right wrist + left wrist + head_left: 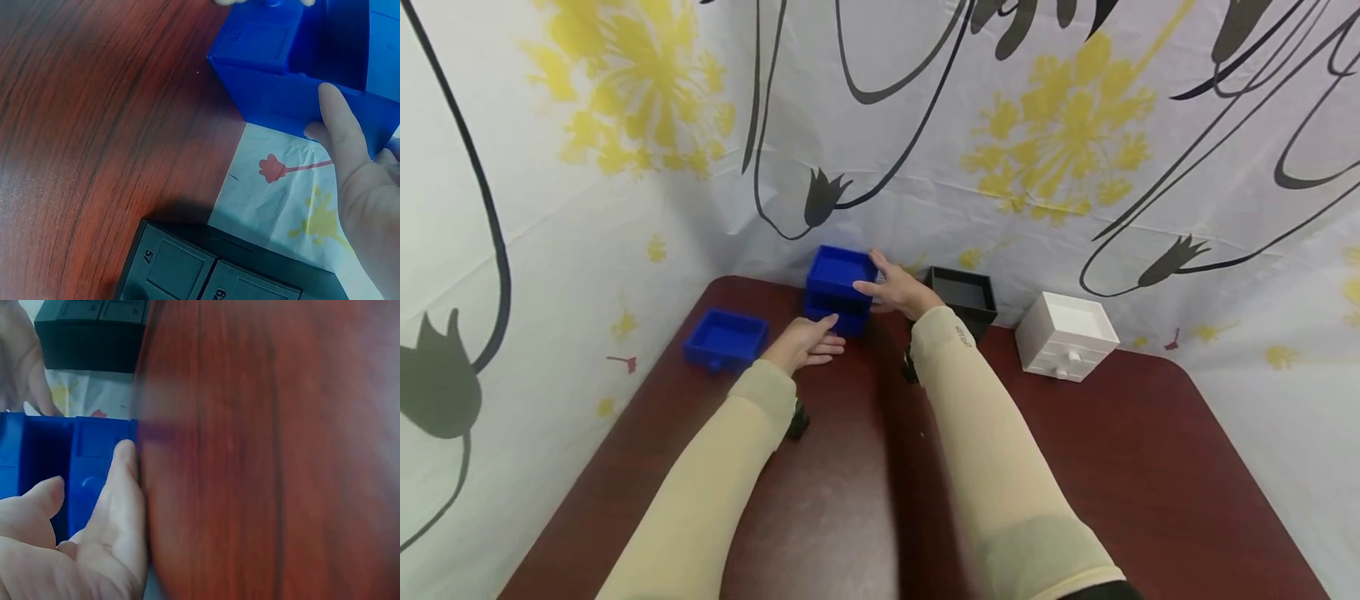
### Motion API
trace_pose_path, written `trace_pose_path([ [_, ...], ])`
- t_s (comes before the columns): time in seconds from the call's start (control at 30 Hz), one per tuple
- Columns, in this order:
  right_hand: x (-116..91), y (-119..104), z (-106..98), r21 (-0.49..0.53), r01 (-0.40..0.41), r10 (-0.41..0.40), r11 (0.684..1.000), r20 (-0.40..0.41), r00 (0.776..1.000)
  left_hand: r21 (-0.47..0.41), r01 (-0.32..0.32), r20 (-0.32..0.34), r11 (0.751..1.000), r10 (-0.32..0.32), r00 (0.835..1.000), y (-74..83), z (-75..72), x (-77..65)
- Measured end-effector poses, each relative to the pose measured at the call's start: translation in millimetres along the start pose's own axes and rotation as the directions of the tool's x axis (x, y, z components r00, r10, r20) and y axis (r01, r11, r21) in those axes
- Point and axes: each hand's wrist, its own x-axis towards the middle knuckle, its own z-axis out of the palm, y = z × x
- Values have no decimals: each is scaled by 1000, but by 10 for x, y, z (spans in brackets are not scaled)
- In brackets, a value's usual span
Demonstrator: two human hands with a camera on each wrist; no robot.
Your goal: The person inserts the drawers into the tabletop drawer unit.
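Note:
A blue drawer box (840,287) stands at the back of the table, a dark gap across its middle. Its right side is gripped by my right hand (898,290), thumb at the front edge and fingers toward the back; the right wrist view shows that thumb beside the gap, with some fingers hidden. My left hand (805,342) is before the lower drawer front (100,453), its fingers extended and thumb raised. Whether its fingertips touch that front, I cannot tell. A separate blue drawer (726,337) lies on the table to the left, its knob facing me.
Right of the blue box stands a black drawer box (962,296), partly behind my right forearm. Farther right is a white drawer box (1066,337) with small knobs. Patterned cloth (880,150) hangs behind the dark red table (1112,467).

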Motion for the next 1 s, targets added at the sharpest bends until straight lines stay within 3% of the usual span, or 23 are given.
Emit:
trace_pose_path([
  [0.2,-8,15,-13,-7,13,-13,1000,-10,1000,102,-21,6,995,21,1000,32,-96,-238],
  [0.4,10,36,-9,-2,11,-11,1000,18,1000,158,-45,42,986,39,998,-25,-230,-614],
  [0.63,7,42,-17,16,22,-23,1000,56,998,128,-112,89,985,101,991,-183,-642,-1118],
  [0.8,-2,50,-23,5,15,-15,1000,67,998,140,-137,21,981,135,991,-268,-1073,-1384],
  [1.0,-3,36,-32,-5,24,-24,1000,68,997,65,-74,-143,995,83,986,-320,-1436,-1555],
])
